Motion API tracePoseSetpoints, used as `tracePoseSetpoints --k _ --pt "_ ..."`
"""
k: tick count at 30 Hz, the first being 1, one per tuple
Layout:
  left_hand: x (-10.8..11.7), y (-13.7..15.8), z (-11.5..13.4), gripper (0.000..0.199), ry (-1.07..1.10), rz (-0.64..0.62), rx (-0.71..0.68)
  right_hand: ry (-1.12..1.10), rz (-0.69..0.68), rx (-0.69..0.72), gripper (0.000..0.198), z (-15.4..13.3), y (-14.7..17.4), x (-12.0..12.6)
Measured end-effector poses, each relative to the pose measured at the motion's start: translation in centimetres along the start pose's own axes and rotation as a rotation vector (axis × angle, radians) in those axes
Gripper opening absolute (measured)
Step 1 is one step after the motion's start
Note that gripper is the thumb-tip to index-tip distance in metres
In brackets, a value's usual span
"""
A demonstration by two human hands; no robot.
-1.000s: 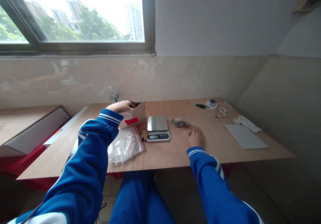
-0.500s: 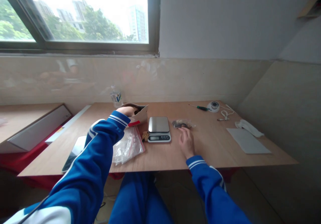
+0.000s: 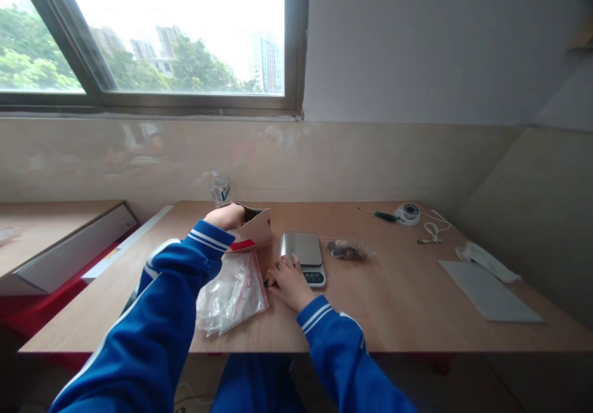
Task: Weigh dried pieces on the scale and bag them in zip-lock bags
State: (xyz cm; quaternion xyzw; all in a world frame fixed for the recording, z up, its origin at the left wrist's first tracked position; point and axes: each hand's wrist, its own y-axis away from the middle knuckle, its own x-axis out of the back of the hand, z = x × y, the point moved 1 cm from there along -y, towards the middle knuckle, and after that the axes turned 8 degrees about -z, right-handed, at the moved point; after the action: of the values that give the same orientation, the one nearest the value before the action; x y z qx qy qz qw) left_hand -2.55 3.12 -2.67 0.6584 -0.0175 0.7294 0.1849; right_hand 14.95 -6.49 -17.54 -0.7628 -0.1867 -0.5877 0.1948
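Seen at far left: one white flat panel leaning by the wooden table. Against the wall, one small clear plastic bottle. Just beside it, left hand, closed on the rim of one open brown paper pouch with a red label, held tilted above the tabletop. Below that pouch, one heap of clear zip bags with red seal strips, lying flat; number within the heap not countable. Right hand, fingers curled down onto small brown pieces at the near left corner of one silver digital kitchen scale; actual grip not discernible. Just right of scale, one clear bag of dark contents. Further right: one green-handled screwdriver, one round white device, one white cable, one white cloth, one grey flat sheet.
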Motion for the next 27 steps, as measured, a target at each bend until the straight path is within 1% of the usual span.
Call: tracePoseSetpoints --k 2,4,6,8,10,11,13,14,16,17,19,20,21,23,25,27 --pt "0.7 0.4 -0.2 0.023 -0.06 -0.032 -0.027 -0.064 0.07 0.013 0.032 0.0 0.2 0.6" --pt "1.8 1.2 0.0 0.022 -0.119 0.004 -0.037 -0.135 0.162 -0.005 0.032 0.4 0.4 1.3" --pt "3.3 2.6 0.5 0.02 -0.173 0.086 0.006 -0.18 0.259 -0.09 0.031 1.5 0.3 1.9" --pt "4.6 4.2 1.1 0.018 -0.217 0.185 0.057 -0.176 0.336 -0.244 0.03 3.2 0.1 2.1" --pt "5.4 5.8 1.8 0.022 -0.265 0.319 0.084 -0.138 0.343 -0.36 0.031 5.0 -0.2 1.9" --pt "5.5 6.5 2.2 0.024 -0.275 0.38 0.081 -0.116 0.33 -0.378 0.032 5.8 -0.2 1.6" --pt "5.0 7.1 3.1 0.027 -0.241 0.469 0.029 -0.082 0.33 -0.353 0.036 7.1 0.0 0.9" --pt "4.4 7.1 3.7 0.026 -0.196 0.491 -0.027 -0.073 0.365 -0.341 0.037 7.7 0.4 0.5" --pt "2.2 6.3 4.8 0.022 -0.082 0.502 -0.172 -0.074 0.501 -0.356 0.037 8.7 1.6 -0.3" --pt "0.6 5.5 5.3 0.018 -0.033 0.474 -0.262 -0.082 0.581 -0.376 0.037 9.2 2.4 -0.7" --pt "-2.9 3.7 6.0 0.012 0.037 0.411 -0.368 -0.107 0.708 -0.414 0.037 10.4 4.4 -1.4" --pt "-4.7 2.7 6.2 0.012 0.084 0.38 -0.381 -0.126 0.743 -0.422 0.036 11.1 5.5 -1.8" --pt "-6.5 1.7 6.3 0.014 0.147 0.352 -0.362 -0.155 0.758 -0.421 0.036 11.8 6.6 -2.1" --pt "-9.5 0.0 6.2 0.018 0.285 0.313 -0.279 -0.238 0.765 -0.408 0.034 13.3 8.6 -2.7" --pt "-11.5 -1.1 6.1 0.018 0.336 0.294 -0.211 -0.33 0.794 -0.441 0.033 14.6 10.2 -2.9" --pt "-12.7 -1.9 6.1 0.018 0.348 0.259 -0.161 -0.411 0.849 -0.528 0.032 15.5 11.0 -3.1"
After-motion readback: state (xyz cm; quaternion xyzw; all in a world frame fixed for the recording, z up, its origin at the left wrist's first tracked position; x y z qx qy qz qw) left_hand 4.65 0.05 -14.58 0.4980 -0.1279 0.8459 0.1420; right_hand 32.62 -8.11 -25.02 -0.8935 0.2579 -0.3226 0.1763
